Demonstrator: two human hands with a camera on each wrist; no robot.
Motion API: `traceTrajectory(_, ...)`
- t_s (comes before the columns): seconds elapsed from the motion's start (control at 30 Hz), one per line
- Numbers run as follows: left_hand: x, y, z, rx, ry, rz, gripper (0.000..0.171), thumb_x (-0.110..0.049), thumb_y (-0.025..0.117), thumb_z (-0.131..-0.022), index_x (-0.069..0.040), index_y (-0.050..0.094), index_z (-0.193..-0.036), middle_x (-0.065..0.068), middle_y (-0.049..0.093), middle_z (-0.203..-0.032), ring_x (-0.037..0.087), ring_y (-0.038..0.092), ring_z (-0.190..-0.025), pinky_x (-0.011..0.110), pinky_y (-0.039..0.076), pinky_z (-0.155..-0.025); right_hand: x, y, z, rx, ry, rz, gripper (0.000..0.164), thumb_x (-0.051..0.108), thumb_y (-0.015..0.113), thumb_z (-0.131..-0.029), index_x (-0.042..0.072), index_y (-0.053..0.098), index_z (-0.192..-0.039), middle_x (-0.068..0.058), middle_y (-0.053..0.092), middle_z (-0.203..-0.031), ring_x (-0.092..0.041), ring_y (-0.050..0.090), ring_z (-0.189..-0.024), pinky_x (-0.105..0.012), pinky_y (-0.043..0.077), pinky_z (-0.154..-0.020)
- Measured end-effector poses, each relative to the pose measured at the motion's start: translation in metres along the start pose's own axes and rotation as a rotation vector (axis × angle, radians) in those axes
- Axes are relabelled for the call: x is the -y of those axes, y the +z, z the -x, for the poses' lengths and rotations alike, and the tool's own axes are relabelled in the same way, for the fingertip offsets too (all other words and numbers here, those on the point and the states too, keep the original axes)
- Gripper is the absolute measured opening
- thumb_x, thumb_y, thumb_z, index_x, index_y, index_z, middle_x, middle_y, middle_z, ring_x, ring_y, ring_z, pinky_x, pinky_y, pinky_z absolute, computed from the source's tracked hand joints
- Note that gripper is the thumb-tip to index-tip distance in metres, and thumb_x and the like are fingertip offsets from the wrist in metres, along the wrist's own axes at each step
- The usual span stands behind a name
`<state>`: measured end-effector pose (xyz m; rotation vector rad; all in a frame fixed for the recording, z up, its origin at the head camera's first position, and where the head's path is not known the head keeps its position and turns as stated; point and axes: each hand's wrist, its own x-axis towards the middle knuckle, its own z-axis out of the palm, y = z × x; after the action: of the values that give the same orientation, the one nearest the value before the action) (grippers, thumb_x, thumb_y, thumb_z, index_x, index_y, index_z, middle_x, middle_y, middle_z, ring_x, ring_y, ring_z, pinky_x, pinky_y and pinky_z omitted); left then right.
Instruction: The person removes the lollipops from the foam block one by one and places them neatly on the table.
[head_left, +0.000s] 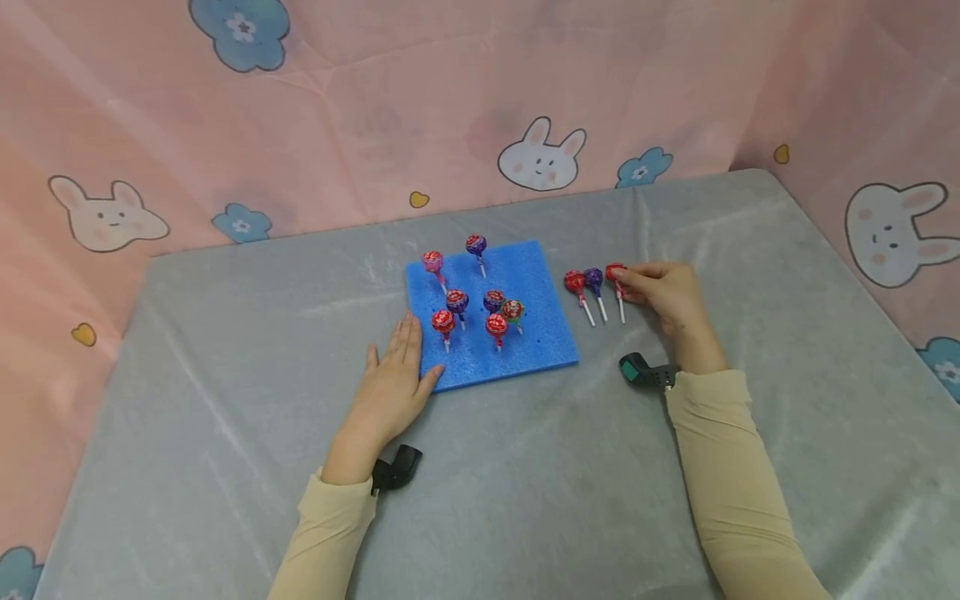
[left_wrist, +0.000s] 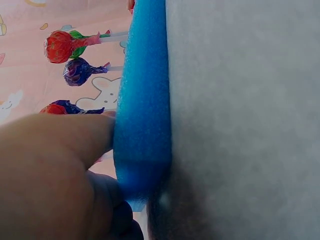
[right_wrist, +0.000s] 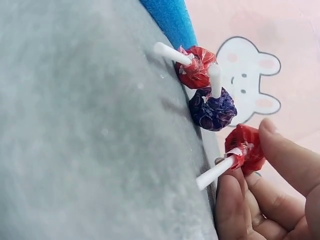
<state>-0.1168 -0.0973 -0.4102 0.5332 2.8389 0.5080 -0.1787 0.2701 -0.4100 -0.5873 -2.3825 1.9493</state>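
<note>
On the grey table lies a blue foam board (head_left: 517, 358) with several wrapped lollipops stuck upright in it, among them a pink one (head_left: 432, 262) and a purple one (head_left: 476, 244) at the far side. My left hand (head_left: 388, 392) rests along the board's left edge, thumb at the near corner, fingers straight. To the right of the board my right hand (head_left: 663, 292) pinches a red lollipop (right_wrist: 245, 147) by its wrapped head between thumb and fingers, its white stick pointing toward me. Beside it lie another red lollipop (right_wrist: 196, 67) and a purple lollipop (right_wrist: 213, 110).
Behind the table hangs a pink curtain (head_left: 390, 108) printed with rabbits and flowers. The grey tablecloth (head_left: 525, 492) spreads around the board. A black wrist camera (head_left: 397, 468) sits on the left wrist, another camera (head_left: 645, 372) on the right.
</note>
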Motion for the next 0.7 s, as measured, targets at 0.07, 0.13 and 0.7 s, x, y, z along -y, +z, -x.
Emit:
traceTrajectory(0.07, 0.0003, 0.0001, 0.0000, 0.000, 0.000, -0.003, 0.071, -0.040, 0.037, -0.101, 0.003, 0.007, -0.149, 0.016, 0.005, -0.156, 0.028, 0.006, -0.143, 0.059, 0.006, -0.109, -0.0002, 0.0007, -0.0005, -0.001, -0.006, 0.038, 0.035, 0.020, 0.074, -0.082, -0.008, 0.067, -0.102, 0.009, 0.063, -0.074, -0.003, 0.062, -0.060, -0.019, 0.053, -0.061)
traceTrajectory(0.13, 0.0005, 0.0002, -0.0001, 0.000, -0.001, -0.007, 0.071, -0.040, 0.037, -0.101, 0.003, 0.007, -0.149, 0.016, 0.005, -0.156, 0.028, 0.006, -0.143, 0.059, 0.006, -0.109, -0.0003, 0.0015, -0.0006, -0.002, -0.009, 0.064, 0.040, 0.021, 0.074, -0.082, -0.011, 0.065, -0.105, 0.009, 0.063, -0.074, -0.002, 0.062, -0.060, -0.018, 0.053, -0.060)
traceTrajectory(0.7, 0.0003, 0.0003, -0.0010, -0.004, 0.003, -0.004, 0.071, -0.040, 0.037, -0.101, 0.004, 0.008, -0.149, 0.017, 0.005, -0.156, 0.029, 0.007, -0.143, 0.060, 0.006, -0.109, -0.0023, 0.0059, -0.0001, -0.061, -0.061, 0.180, 0.050, 0.030, 0.076, -0.080, -0.011, 0.066, -0.106, 0.010, 0.062, -0.076, 0.000, 0.058, -0.058, -0.015, 0.051, -0.058)
